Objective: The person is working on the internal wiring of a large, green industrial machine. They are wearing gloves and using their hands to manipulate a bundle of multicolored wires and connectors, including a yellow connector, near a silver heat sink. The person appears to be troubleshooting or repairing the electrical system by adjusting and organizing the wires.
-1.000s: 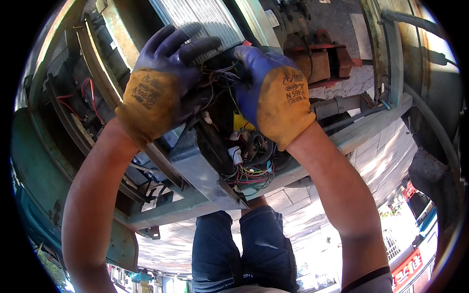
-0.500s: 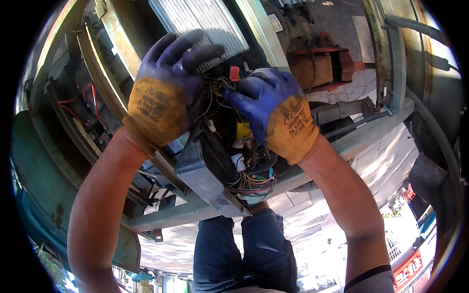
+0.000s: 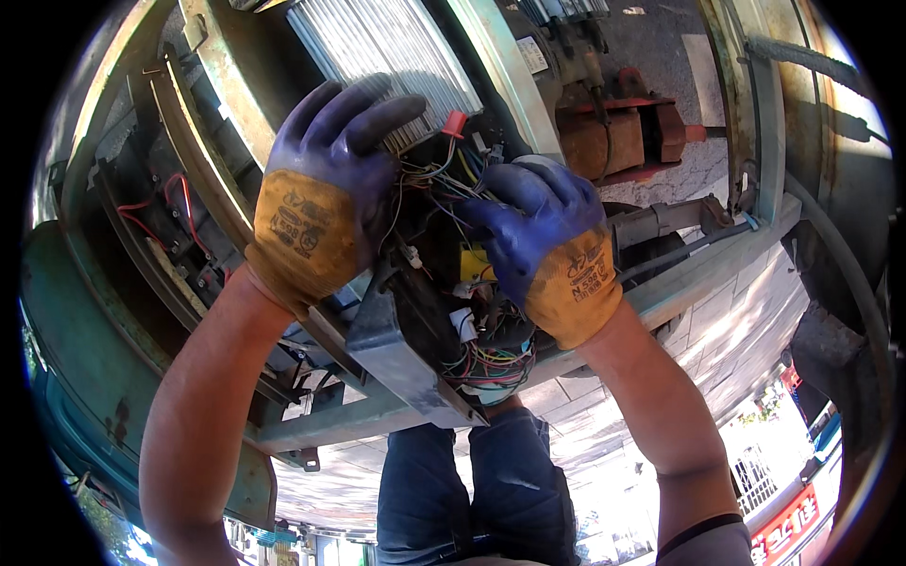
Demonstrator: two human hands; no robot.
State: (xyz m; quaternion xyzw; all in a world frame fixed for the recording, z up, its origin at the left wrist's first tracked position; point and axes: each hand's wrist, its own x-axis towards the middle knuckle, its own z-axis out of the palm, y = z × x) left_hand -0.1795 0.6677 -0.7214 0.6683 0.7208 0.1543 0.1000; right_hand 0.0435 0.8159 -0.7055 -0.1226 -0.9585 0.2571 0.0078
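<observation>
Both hands wear purple-blue dipped gloves with yellow cuffs. My left hand [image 3: 330,179] is at the left of a bundle of thin coloured wires [image 3: 439,174]. Three of its fingers stretch out above the bundle. Its thumb and forefinger, partly hidden, seem to pinch at the wires' left side. My right hand [image 3: 547,231] is closed at the bundle's right side, its fingertips around some wires. Between the hands, a red connector [image 3: 455,124] stands up on its wires. Small grey connectors [image 3: 486,146] show beside it. A small white plug [image 3: 413,257] hangs below.
A ribbed metal heat sink [image 3: 387,61] lies ahead between green frame rails [image 3: 500,71]. Nearer me are a grey metal bracket [image 3: 406,368], a yellow part [image 3: 475,264] and more tangled wires [image 3: 491,363]. A red-brown metal assembly [image 3: 628,132] sits at right, red cables [image 3: 184,203] at left.
My right hand has shifted right, slightly away from the left one. The red connector has risen and tipped, and small grey connectors beside it now show. The view has shifted a little.
</observation>
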